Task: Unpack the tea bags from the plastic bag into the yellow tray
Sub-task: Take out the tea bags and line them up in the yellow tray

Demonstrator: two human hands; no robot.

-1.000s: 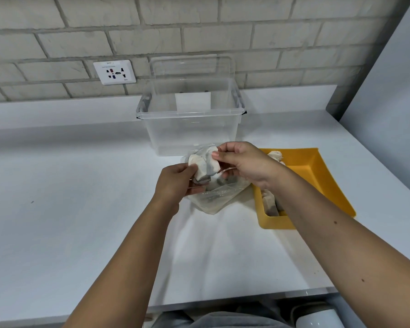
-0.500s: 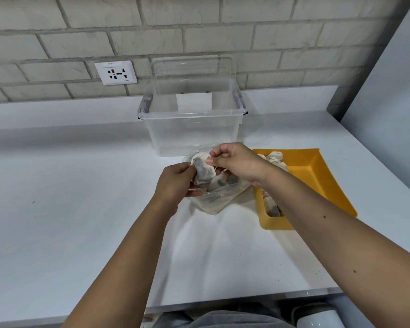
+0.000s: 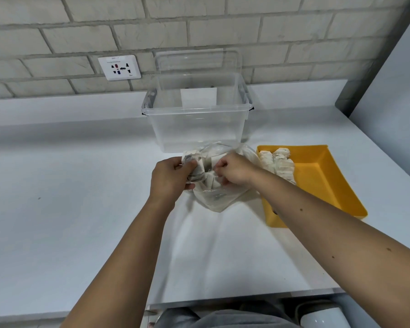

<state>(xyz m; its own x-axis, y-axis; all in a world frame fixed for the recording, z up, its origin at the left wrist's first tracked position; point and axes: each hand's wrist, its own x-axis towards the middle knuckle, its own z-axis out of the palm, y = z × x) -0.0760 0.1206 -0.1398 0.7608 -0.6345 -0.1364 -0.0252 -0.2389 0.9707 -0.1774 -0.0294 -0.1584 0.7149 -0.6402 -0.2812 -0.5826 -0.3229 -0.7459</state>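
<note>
Head view. My left hand (image 3: 171, 178) grips the rim of the bag (image 3: 213, 197), fingers curled round the film, thumb pressed on a tea bag (image 3: 192, 158) that sticks up at the bag's 10 o'clock edge. A second ago my right hand (image 3: 234, 172) held that tea bag up at the mouth. Now it has dropped lower, knuckles up, fingertips tucked into the opening. Its fingers are curled tight, but whether they pinch another tea bag, a string or only film I cannot tell; the plastic blurs everything under them.

The bag sits on the counter (image 3: 81, 209), with the clear bin (image 3: 197, 129) at its 12 o'clock and the tray (image 3: 329, 181) just beside it at 3 o'clock. Two tea bags (image 3: 279, 162) already lie in the tray's far left corner; my right forearm hides its near left part.

So I read this as a re-grip, not a transfer: nothing has gone across in this last second, and the bag seems to hold more.
</note>
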